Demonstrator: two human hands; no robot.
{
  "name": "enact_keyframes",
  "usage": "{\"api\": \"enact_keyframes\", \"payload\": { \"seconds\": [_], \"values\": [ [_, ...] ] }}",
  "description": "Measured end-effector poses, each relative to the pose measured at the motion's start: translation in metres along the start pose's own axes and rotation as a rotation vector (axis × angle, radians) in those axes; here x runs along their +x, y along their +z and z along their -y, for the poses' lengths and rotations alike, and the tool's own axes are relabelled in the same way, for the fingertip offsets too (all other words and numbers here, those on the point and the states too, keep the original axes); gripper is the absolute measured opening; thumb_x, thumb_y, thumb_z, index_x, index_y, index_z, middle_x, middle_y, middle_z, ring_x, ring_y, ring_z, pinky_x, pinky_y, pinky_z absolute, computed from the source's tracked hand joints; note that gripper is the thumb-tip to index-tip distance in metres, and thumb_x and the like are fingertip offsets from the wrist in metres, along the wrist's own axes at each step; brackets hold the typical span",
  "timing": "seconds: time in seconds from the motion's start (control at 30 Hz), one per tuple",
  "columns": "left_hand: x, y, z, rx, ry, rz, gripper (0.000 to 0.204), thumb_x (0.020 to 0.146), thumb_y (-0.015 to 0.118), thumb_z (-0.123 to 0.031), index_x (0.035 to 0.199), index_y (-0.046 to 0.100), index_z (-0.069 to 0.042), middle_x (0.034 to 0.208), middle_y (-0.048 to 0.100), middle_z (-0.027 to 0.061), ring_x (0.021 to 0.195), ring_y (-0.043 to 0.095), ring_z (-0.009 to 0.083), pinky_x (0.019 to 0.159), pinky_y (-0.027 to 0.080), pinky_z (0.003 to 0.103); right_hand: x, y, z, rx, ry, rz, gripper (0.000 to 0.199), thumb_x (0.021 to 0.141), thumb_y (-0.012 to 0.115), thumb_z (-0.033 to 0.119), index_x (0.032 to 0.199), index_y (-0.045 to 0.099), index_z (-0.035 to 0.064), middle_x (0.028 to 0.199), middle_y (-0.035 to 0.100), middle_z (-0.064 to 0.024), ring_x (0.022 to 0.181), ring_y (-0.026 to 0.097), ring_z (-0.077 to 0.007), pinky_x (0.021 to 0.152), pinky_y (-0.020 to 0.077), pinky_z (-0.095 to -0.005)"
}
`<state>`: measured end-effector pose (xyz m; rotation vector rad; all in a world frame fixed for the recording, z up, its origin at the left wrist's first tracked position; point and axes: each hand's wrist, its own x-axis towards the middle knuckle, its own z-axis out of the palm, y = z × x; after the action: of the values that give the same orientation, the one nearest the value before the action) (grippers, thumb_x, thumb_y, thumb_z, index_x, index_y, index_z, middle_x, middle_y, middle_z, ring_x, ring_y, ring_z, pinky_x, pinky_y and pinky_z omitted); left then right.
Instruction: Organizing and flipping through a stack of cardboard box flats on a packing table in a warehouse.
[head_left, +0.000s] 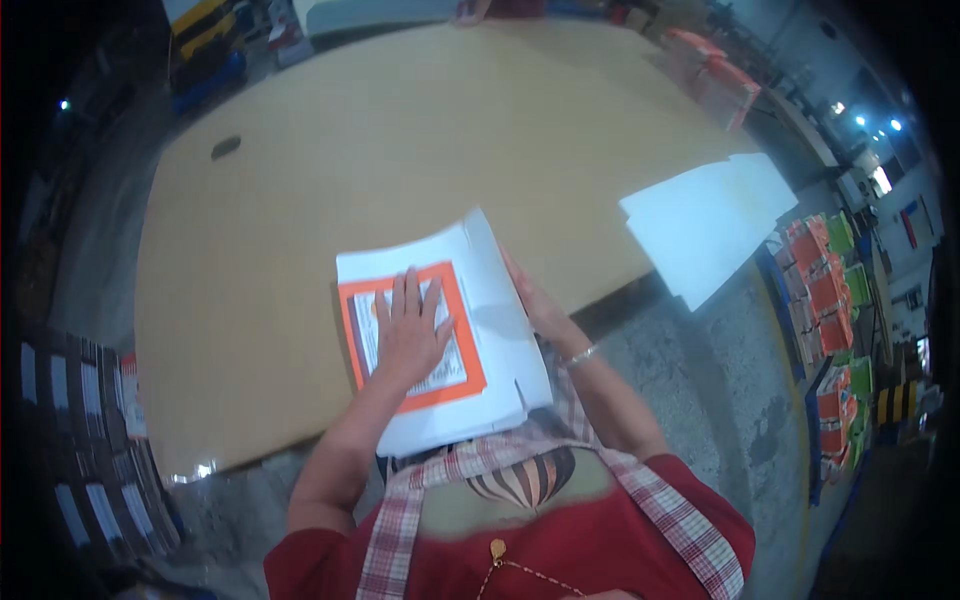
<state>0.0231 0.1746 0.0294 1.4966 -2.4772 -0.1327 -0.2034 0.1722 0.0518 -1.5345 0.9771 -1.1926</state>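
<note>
My left hand [408, 335] lies flat, fingers spread, on an orange-bordered piece [470, 368] with a white printed middle. Beneath that piece is a white card sheet [497, 340], at the table's near edge against my apron. Its right side rises as a flap with a slit near the lower corner. Along the outside of this flap my right hand [537, 300] rests with fingers stretched out; the flap partly hides them, and the thumb cannot be made out.
The wide brown table [300, 200] has a dark oval hole [227, 148] at far left. More white card sheets [705, 220] overhang its right edge. Orange packages [735, 90] stand beyond the far right. Stacked orange and green goods [825, 290] line the right side; stacked cartons [90, 390] stand left.
</note>
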Motion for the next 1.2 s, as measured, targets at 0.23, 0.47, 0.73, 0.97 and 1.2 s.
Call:
{"api": "enact_keyframes", "payload": {
  "seconds": [0.23,0.47,0.73,0.97,1.2],
  "values": [
    [-0.001,0.002,0.003,0.076,0.020,-0.018,0.061,0.095,0.051,-0.038,0.150,0.032,-0.018,0.155,0.022,0.0233,0.143,0.021,0.0403,0.113,0.012,0.062,-0.028,0.070,0.007,-1.287,-0.120,0.203,0.077,0.092,0.052,0.049,0.145,0.033,-0.0039,0.151,0.033,-0.0233,0.144,0.026,-0.0347,0.119,0.0159,-0.0444],
    [0.003,-0.003,0.000,0.046,0.062,0.045,0.049,0.097,0.048,-0.039,0.145,0.042,-0.033,0.158,0.021,0.0108,0.143,0.016,0.0440,0.109,0.010,0.069,-0.093,0.009,0.035,-0.927,-0.143,0.459,0.065,0.091,0.059,0.047,0.134,0.050,-0.0010,0.140,0.047,-0.0225,0.133,0.042,-0.0358,0.112,0.0307,-0.0480],
    [0.005,-0.018,-0.018,0.132,0.047,0.139,0.051,0.099,0.044,-0.038,0.149,0.037,-0.030,0.160,0.016,0.0086,0.146,0.011,0.0397,0.113,0.007,0.064,-0.102,-0.256,-0.009,-1.486,0.587,-0.384,0.088,0.077,0.074,0.050,0.149,0.031,0.0235,0.148,0.035,-0.0243,0.134,0.037,-0.0446,0.108,0.0337,-0.0519],
    [0.004,-0.019,-0.021,0.202,-0.013,0.179,0.051,0.100,0.042,-0.038,0.150,0.032,-0.031,0.161,0.016,0.0057,0.147,0.009,0.0386,0.114,0.008,0.063,-0.123,-0.291,-0.017,-1.495,0.883,-0.035,0.084,0.082,0.061,0.008,0.150,0.025,0.0405,0.143,0.038,-0.0208,0.125,0.048,-0.0394,0.096,0.0459,-0.0476],
    [0.004,-0.013,-0.016,0.269,0.010,0.128,0.051,0.102,0.037,-0.040,0.151,0.031,-0.030,0.161,0.016,0.0054,0.147,0.011,0.0383,0.113,0.009,0.064,-0.103,-0.289,-0.013,-1.593,0.571,-0.041,0.068,0.082,0.058,0.006,0.141,0.041,0.0346,0.087,0.068,-0.0148,0.085,0.068,-0.0339,0.071,0.0535,-0.0446]
  ]
}}
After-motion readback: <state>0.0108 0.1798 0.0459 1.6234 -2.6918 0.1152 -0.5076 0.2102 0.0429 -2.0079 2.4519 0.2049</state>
